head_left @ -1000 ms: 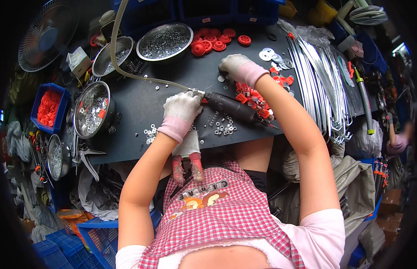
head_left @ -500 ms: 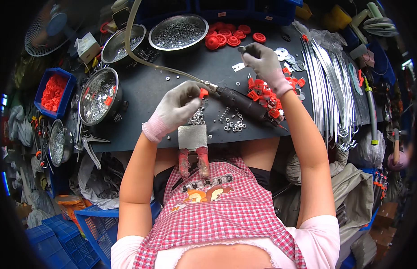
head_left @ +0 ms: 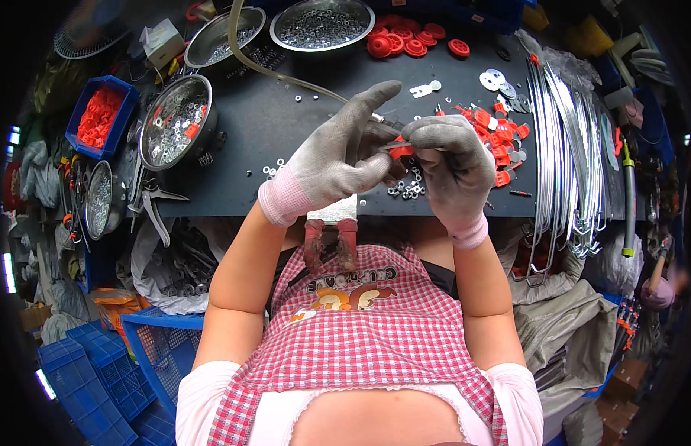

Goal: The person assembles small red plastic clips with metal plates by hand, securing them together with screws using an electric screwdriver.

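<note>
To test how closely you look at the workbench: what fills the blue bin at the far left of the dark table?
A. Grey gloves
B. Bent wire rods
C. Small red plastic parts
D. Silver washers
C: the blue bin holds a heap of small red plastic parts, while the silver washers lie in the round metal bowl beside it and the wire rods are stacked on the right.

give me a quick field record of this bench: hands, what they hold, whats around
left hand: gloved, fingers spread, touching the small red part
right hand: gloved, pinching the small red part
under hands: loose washers on the dark bench
right of hands: heap of red plastic pieces, bundle of metal wires
left: steel bowl of washers, blue bin of red parts
</note>
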Motion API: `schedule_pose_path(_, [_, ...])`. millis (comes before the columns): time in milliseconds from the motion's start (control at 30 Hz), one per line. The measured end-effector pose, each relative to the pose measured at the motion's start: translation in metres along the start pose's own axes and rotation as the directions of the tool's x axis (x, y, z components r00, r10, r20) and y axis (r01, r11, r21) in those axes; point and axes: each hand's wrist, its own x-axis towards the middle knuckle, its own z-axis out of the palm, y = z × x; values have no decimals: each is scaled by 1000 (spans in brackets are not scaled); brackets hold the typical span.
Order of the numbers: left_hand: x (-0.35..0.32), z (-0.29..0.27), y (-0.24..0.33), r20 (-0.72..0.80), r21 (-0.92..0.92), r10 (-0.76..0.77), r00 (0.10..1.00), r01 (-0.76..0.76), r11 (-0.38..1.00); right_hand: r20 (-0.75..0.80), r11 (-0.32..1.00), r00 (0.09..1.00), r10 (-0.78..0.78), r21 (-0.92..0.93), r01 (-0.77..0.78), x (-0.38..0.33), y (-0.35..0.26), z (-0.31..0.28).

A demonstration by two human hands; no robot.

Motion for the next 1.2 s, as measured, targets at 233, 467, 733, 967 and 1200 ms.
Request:
schedule_pose_path(233, [-3, 4, 5, 58, -53, 0, 998, 3, 999, -51, 989, 989, -142, -36, 140, -8, 2, -13])
schedule_pose_path(467, [-13, 6, 10, 77, -140, -21, 997, 32, 990, -97, 966, 961, -259, -53, 255, -20, -4, -15])
schedule_pose_path(733, [-19, 13, 7, 54, -123, -2, 999, 9, 992, 170, 858, 916, -363, -324, 400, -18, -20, -28])
schedule_pose_path(967, [-10, 40, -14, 112, -204, 60, 992, -36, 978, -28, 942, 993, -113, -322, 98, -44, -20, -6])
schedule_pose_path(1200, [31, 28, -25, 203, 546, -21, 979, -96, 832, -336, 929, 877, 343, -18, -370, -42, 27, -85])
